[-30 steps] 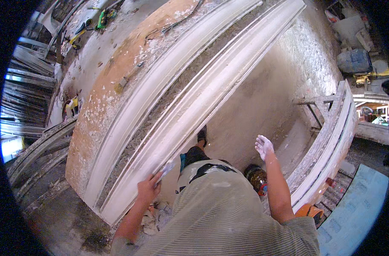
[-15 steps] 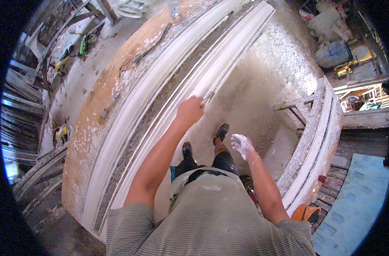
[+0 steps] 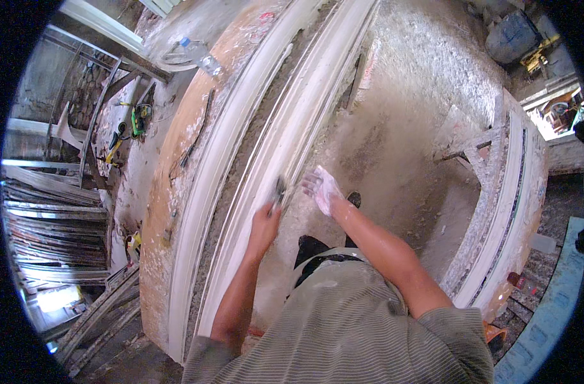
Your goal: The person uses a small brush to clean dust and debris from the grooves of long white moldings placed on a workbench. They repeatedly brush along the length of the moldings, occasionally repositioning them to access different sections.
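Observation:
My left hand (image 3: 265, 225) is closed around a small dark flat scraper (image 3: 279, 189), whose end points away from me. It is over the near edge of a long white plaster moulding (image 3: 276, 153) with ridges along its length. My right hand (image 3: 322, 191), coated in white plaster, is just right of the scraper with its fingers loosely spread; nothing shows in it. A second white moulding (image 3: 208, 166) runs parallel on the left, beyond a rough grey strip. Both are on a curved tan board (image 3: 156, 256) spattered with white.
On the board's far part are a clear bottle (image 3: 208, 63) with a blue cap and a dark thin strip (image 3: 198, 131). To the right stands another curved bench (image 3: 496, 243) on a wooden frame. Green and yellow tools (image 3: 137, 121) lie at the left, near stacked long strips (image 3: 55, 224).
My left hand has drawn back toward me along the moulding, and the scraper now shows. My right hand has come leftward, close to it. The whole view has shifted.

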### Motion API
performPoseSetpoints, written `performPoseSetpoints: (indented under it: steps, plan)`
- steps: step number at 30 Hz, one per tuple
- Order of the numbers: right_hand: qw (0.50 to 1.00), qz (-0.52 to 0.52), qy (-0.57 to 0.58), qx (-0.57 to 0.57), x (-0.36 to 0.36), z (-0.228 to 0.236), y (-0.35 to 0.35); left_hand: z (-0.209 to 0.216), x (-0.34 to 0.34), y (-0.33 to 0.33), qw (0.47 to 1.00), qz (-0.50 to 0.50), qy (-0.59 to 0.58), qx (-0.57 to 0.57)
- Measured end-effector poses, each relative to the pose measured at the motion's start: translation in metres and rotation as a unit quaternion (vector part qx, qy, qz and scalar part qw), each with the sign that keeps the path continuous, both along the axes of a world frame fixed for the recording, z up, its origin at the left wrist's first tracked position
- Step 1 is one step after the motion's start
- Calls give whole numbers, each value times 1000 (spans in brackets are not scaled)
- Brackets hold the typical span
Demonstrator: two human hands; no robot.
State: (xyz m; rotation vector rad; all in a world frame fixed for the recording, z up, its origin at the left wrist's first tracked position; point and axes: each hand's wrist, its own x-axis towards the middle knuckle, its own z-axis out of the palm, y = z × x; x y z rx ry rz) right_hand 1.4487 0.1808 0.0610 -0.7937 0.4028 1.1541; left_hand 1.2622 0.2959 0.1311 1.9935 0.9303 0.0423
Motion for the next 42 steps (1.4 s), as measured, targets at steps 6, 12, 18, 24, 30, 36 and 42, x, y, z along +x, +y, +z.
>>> performPoseSetpoints:
  steps: [6,12,18,24,30,36,42]
  plan:
    - [994,-107,38,2,74,-10,26,-19,172,17,999,4,46,-25]
    - [990,-113,82,10,116,-24,8,17,65,-12,990,96,61,-82]
    - [989,-125,74,13,152,-23,11,16,139,-1,989,86,108,-52]
    - [987,-157,12,29,211,-17,28,-18,330,33,997,15,-8,-81]
    - [990,-138,9,12,249,-16,12,-11,286,29,998,4,-9,-57]
    - [987,-157,33,0,322,-18,10,-8,425,45,997,-16,10,-79]
    - [987,-158,18,-36,442,-3,16,10,619,60,992,-19,31,-119]
